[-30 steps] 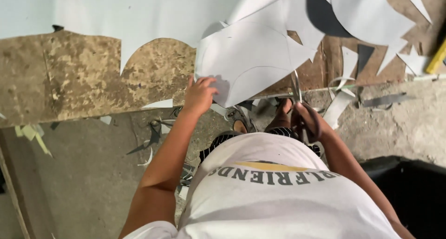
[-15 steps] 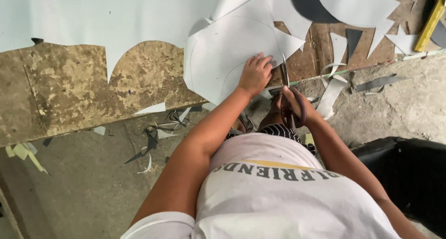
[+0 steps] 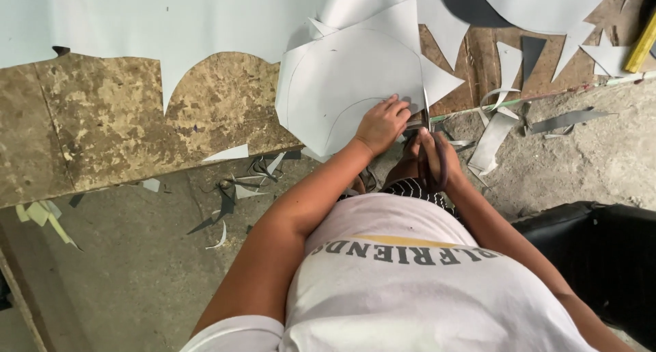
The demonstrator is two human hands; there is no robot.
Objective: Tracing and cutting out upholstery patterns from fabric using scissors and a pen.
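The left hand (image 3: 381,125) has slid rightward, fingers now pressing the grey sheet (image 3: 342,85) at the surface's front edge; the right hand (image 3: 437,162) grips scissors (image 3: 426,130).

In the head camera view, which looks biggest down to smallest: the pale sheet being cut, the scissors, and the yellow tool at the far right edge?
1. Pale sheet, held down by the left hand.
2. and 3. Unsure: the scissors in the right hand and the yellow tool look alike, and both are partly hidden or cut off.
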